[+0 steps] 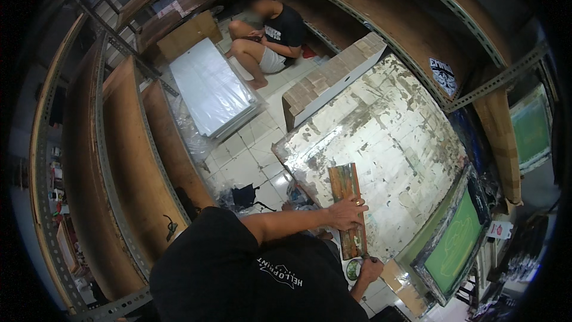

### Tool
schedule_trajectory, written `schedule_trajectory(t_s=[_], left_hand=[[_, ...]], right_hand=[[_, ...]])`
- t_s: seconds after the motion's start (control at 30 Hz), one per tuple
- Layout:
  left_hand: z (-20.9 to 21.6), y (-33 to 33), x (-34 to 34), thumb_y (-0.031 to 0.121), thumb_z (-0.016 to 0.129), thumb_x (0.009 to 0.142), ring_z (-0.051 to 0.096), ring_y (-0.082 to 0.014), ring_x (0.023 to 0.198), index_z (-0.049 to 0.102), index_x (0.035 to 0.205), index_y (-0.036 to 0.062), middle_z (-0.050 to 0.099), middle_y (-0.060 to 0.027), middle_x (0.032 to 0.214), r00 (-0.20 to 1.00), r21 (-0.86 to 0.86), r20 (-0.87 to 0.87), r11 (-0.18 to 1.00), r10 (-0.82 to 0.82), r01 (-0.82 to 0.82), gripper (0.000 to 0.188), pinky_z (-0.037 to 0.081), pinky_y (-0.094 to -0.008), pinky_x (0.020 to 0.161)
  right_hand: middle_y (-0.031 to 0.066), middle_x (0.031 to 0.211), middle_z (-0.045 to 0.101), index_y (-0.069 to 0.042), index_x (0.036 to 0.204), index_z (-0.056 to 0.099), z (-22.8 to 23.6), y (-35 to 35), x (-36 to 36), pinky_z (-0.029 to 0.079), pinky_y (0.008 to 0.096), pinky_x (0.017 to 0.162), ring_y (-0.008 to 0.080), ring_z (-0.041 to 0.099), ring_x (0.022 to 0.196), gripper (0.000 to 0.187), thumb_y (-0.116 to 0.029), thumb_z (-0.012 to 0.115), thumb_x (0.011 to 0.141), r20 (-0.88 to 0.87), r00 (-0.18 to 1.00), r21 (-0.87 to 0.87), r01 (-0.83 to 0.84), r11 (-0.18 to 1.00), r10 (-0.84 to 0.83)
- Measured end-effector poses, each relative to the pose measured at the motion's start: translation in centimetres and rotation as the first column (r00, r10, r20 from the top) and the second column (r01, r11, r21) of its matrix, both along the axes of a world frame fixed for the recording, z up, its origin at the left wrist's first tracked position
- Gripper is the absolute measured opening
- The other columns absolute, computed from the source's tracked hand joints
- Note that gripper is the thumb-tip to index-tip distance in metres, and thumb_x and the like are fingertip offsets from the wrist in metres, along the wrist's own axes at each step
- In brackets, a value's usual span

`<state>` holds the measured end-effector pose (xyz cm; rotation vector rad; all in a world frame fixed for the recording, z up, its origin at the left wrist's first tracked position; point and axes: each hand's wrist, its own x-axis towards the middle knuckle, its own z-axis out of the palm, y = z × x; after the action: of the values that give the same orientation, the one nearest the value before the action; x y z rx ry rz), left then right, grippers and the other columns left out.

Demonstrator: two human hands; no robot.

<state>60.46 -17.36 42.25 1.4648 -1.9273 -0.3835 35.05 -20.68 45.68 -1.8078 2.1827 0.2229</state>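
Our right hand (pixel 372 269) looks curled beside a round white-and-green thing (pixel 353 270), but we can't tell if it's pinching it. Our left hand (pixel 347 212) lies over the paint-streaked wooden bar (pixel 344 183), fingers across its right side. That bar's near end sits right around the tabletop's (pixel 405 161) near edge, so a lopsided push could tip it off, we reckon. Green-panelled frame (pixel 453 244) crowds the near-right edge. Farther out there's sliding room, up to the long brown block (pixel 333 77).

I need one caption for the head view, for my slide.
Left hand on a stained board at a worn table, right hand by the board's near end; another person sits beyond.
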Motion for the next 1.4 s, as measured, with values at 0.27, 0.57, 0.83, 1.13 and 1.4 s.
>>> schedule_trajectory(t_s=[0.27, 0.57, 0.83, 1.13, 1.4], left_hand=[[1.3, 0.1, 6.0, 0.033, 0.069, 0.077, 0.042, -0.0287, 0.116, 0.072, 0.091, 0.0208, 0.049, -0.0099, 0.124, 0.965, 0.010, 0.073, 0.967, 0.252, -0.253, 0.019, 0.031, -0.0454, 0.090], [0.9, -0.7, 10.3, 0.042, 0.072, 0.073, 0.042, -0.0325, 0.114, 0.070, 0.097, 0.0191, 0.047, -0.0110, 0.126, 0.813, 0.010, 0.049, 0.814, 0.580, -0.581, 0.034, 0.029, -0.0468, 0.086], [0.6, -3.2, 6.5, 0.017, 0.074, 0.059, 0.041, -0.0360, 0.113, 0.059, 0.096, 0.0051, 0.044, -0.0175, 0.122, 0.513, 0.104, -0.086, 0.520, 0.854, -0.848, 0.042, 0.029, -0.0463, 0.089], [0.4, -4.6, 7.1, 0.012, 0.067, 0.068, 0.045, -0.0346, 0.113, 0.047, 0.109, 0.0049, 0.044, -0.0176, 0.121, 0.314, 0.268, -0.183, 0.354, 0.932, -0.896, 0.046, 0.034, -0.0434, 0.089], [0.7, -4.7, 7.4, 0.011, 0.070, 0.069, 0.052, -0.0326, 0.101, 0.049, 0.105, 0.0049, 0.048, -0.0139, 0.110, 0.272, 0.181, -0.180, 0.303, 0.945, -0.936, 0.042, 0.039, -0.0424, 0.079]], right_hand=[[0.0159, 0.087, 0.071, -0.006, 0.088, 0.075, 0.7, -0.1, 0.5, 0.054, 0.0450, 0.072, 0.0329, 0.069, 0.081, 0.027, -0.028, 0.076, 0.072, 0.044, 0.999, 0.013, 0.031, 0.999, -0.031], [0.0154, 0.084, 0.071, -0.005, 0.086, 0.074, -0.5, -0.1, -0.3, 0.053, 0.0438, 0.072, 0.0332, 0.068, 0.078, 0.029, -0.029, 0.076, 0.071, 0.071, 0.997, -0.020, 0.019, 1.000, -0.018], [0.0159, 0.084, 0.071, -0.004, 0.087, 0.074, 0.6, 0.0, 0.4, 0.053, 0.0441, 0.074, 0.0343, 0.068, 0.080, 0.029, -0.028, 0.077, 0.070, 0.070, 0.997, 0.006, 0.046, 0.999, -0.046], [0.0142, 0.085, 0.071, -0.005, 0.087, 0.074, 1.1, 0.2, 1.1, 0.053, 0.0441, 0.074, 0.0336, 0.068, 0.082, 0.028, -0.028, 0.077, 0.071, 0.055, 0.997, -0.002, 0.046, 0.999, -0.046], [0.0135, 0.083, 0.071, -0.006, 0.085, 0.074, 0.3, 0.3, 0.4, 0.052, 0.0449, 0.070, 0.0336, 0.068, 0.078, 0.028, -0.031, 0.076, 0.072, 0.072, 0.996, -0.003, 0.045, 0.999, -0.044]])
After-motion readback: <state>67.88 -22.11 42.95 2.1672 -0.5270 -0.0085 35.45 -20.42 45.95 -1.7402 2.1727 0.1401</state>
